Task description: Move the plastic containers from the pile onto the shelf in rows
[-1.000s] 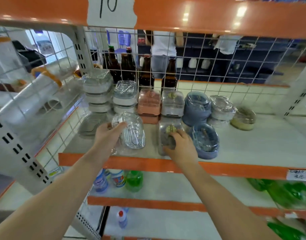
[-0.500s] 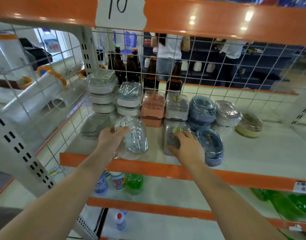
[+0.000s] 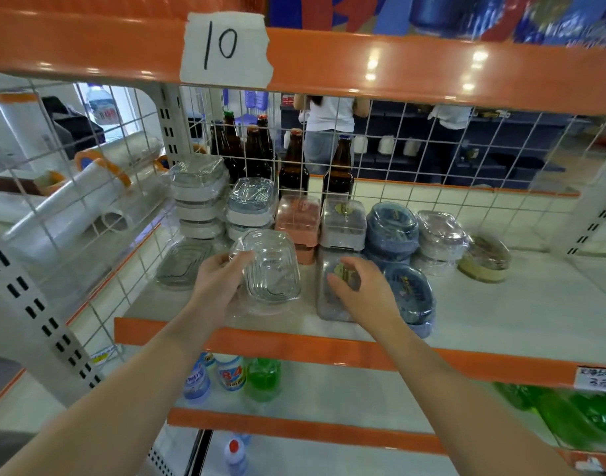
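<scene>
My left hand (image 3: 219,281) grips a clear wrapped plastic container (image 3: 272,269), tilted on its edge near the front of the shelf (image 3: 500,321). My right hand (image 3: 360,290) rests with curled fingers on a clear square container with a gold label (image 3: 332,297), beside a blue round container (image 3: 411,293). Behind them stand rows of stacked containers: white ones (image 3: 198,197), grey-blue lidded ones (image 3: 250,207), a pink one (image 3: 298,221), a clear one (image 3: 342,225), blue round ones (image 3: 392,231) and clear round ones (image 3: 440,235).
A flat clear container (image 3: 181,264) lies at the left. A tan round container (image 3: 485,259) sits at the right. Brown bottles (image 3: 294,166) stand behind the wire mesh. The upper shelf beam (image 3: 397,67) carries a "10" label. Bottles (image 3: 229,374) stand on the lower shelf.
The left hand has tipped the clear container more upright and slightly back. The right hand stays on the labelled container. The camera has moved closer.
</scene>
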